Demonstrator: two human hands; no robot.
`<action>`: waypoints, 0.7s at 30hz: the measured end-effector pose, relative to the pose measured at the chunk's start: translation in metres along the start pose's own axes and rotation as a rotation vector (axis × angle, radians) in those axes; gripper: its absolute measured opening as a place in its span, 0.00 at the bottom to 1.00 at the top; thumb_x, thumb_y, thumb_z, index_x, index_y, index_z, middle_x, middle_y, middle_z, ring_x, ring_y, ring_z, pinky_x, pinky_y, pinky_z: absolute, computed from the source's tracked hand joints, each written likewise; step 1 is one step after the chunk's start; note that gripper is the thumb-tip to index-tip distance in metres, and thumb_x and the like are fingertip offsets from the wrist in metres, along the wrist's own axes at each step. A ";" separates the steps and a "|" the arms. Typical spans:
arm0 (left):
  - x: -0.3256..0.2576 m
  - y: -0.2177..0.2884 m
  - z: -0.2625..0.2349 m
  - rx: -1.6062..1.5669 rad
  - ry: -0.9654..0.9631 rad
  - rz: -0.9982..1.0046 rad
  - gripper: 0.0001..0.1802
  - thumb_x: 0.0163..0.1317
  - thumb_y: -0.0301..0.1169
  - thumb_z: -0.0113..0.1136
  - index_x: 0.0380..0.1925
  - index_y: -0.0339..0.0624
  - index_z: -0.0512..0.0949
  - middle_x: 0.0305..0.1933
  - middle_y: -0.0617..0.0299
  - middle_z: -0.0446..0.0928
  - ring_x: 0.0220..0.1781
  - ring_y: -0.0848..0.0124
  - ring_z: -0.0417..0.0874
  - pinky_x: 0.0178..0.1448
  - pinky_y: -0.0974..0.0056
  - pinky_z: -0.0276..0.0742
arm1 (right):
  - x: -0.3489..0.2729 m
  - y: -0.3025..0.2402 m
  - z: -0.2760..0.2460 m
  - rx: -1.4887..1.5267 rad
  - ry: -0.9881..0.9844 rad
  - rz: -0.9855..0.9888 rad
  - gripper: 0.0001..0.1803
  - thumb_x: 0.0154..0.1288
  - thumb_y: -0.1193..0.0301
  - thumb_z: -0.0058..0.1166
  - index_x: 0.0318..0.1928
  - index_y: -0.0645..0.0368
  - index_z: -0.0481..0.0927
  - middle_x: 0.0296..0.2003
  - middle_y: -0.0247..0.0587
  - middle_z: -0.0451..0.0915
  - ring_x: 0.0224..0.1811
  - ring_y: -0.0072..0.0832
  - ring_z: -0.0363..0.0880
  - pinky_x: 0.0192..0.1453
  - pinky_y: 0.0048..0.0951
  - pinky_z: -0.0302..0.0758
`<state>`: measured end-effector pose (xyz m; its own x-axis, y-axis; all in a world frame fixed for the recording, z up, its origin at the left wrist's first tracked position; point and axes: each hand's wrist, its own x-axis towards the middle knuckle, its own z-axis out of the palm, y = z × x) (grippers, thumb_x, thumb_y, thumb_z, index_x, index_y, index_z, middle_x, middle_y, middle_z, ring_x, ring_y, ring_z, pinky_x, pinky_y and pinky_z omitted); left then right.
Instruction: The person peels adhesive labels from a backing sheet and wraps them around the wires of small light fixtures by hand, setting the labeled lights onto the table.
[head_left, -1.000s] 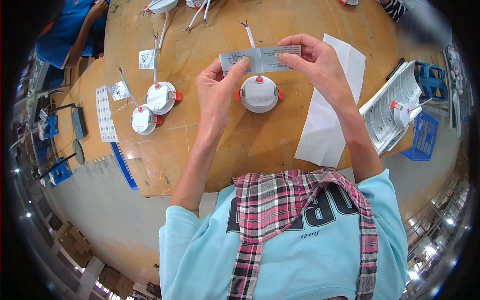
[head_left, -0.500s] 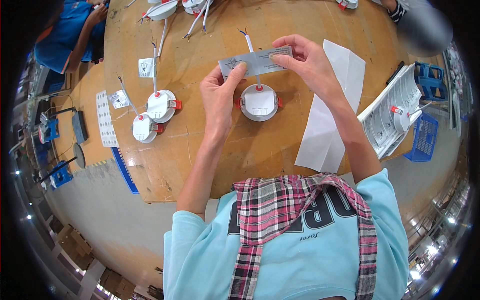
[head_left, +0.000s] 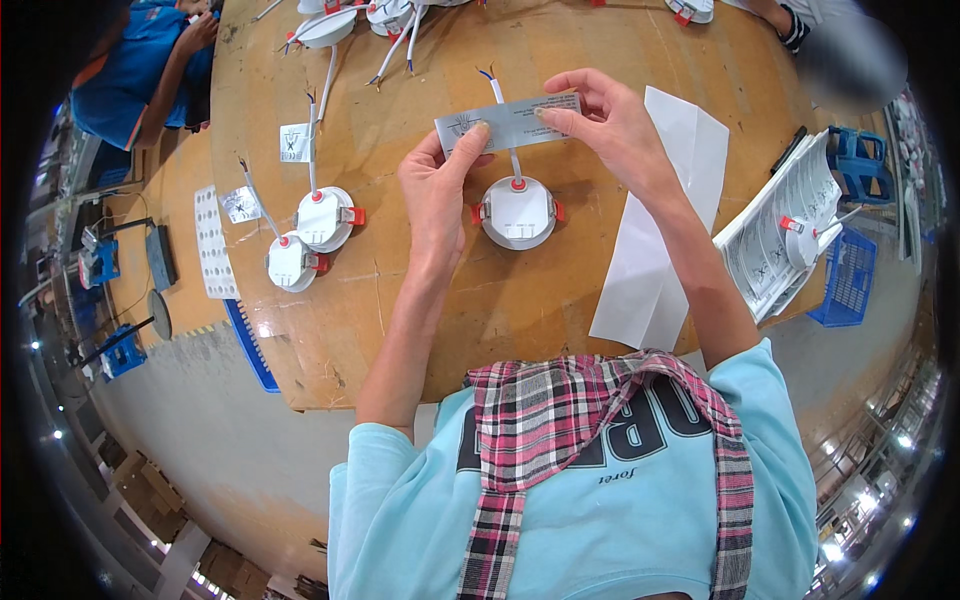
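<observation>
A silver-grey printed label [head_left: 512,123] is stretched between my two hands, lying across the white cable [head_left: 515,166] of a round white downlight [head_left: 518,216]. My left hand [head_left: 437,190] pinches the label's left end, thumb on top. At its right end my right hand [head_left: 618,125] grips it between thumb and fingers. The cable's bare-ended wires stick out above the label. Red-tipped spring clips sit on both sides of the downlight, which rests on the table below my hands. Whether the label sticks to the cable, I cannot tell.
Two more downlights [head_left: 324,220] with labelled cables lie to the left on the wooden table [head_left: 400,330]. Several others cluster at the far edge. Right of my hands is folded white paper [head_left: 655,240], then a stack of label sheets [head_left: 752,262] bearing a small fitting. Co-workers sit across.
Both hands keep hold of the label, which has barely moved against the cable. The whole view has shifted slightly.
</observation>
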<state>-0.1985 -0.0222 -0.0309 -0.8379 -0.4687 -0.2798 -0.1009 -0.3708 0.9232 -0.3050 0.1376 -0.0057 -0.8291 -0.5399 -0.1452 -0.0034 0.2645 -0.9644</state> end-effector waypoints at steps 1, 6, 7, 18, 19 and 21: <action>0.001 0.001 0.001 -0.009 0.003 0.001 0.11 0.60 0.29 0.63 0.40 0.34 0.81 0.38 0.60 0.81 0.38 0.77 0.80 0.44 0.71 0.79 | 0.000 -0.001 0.000 -0.011 0.001 0.005 0.18 0.59 0.67 0.61 0.47 0.63 0.76 0.31 0.35 0.81 0.33 0.18 0.74 0.40 0.21 0.70; 0.003 0.002 0.002 -0.023 -0.005 -0.002 0.11 0.61 0.28 0.62 0.40 0.33 0.81 0.38 0.59 0.81 0.38 0.76 0.80 0.44 0.70 0.79 | 0.002 -0.003 -0.001 -0.010 0.010 0.003 0.18 0.59 0.67 0.61 0.47 0.63 0.76 0.31 0.35 0.81 0.33 0.18 0.74 0.41 0.22 0.70; 0.003 0.002 0.002 -0.031 -0.004 -0.007 0.11 0.61 0.28 0.61 0.40 0.32 0.80 0.38 0.59 0.81 0.38 0.76 0.81 0.44 0.69 0.80 | 0.003 -0.002 -0.001 -0.003 0.010 -0.001 0.18 0.59 0.67 0.61 0.47 0.63 0.76 0.31 0.35 0.81 0.33 0.18 0.74 0.40 0.22 0.70; 0.003 0.001 0.003 -0.152 -0.078 -0.060 0.13 0.64 0.30 0.58 0.44 0.32 0.78 0.41 0.55 0.81 0.41 0.71 0.83 0.49 0.65 0.81 | 0.003 0.001 0.001 -0.010 0.024 -0.001 0.19 0.58 0.67 0.61 0.47 0.63 0.75 0.29 0.35 0.81 0.32 0.18 0.73 0.40 0.22 0.69; 0.002 0.001 0.002 -0.166 -0.093 -0.053 0.13 0.64 0.30 0.58 0.44 0.32 0.78 0.41 0.54 0.81 0.41 0.70 0.83 0.50 0.65 0.81 | 0.002 0.002 0.001 -0.006 0.028 0.000 0.19 0.58 0.67 0.61 0.47 0.63 0.75 0.29 0.34 0.81 0.32 0.19 0.73 0.40 0.22 0.69; 0.000 0.001 0.002 -0.176 -0.102 -0.058 0.13 0.64 0.30 0.57 0.44 0.32 0.78 0.42 0.54 0.81 0.42 0.70 0.83 0.50 0.65 0.81 | 0.000 0.002 0.000 -0.015 0.017 0.010 0.19 0.58 0.67 0.61 0.47 0.63 0.75 0.30 0.35 0.81 0.33 0.19 0.73 0.41 0.22 0.69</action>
<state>-0.1998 -0.0211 -0.0296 -0.8844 -0.3620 -0.2946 -0.0626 -0.5334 0.8435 -0.3052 0.1384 -0.0075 -0.8385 -0.5236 -0.1506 -0.0034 0.2814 -0.9596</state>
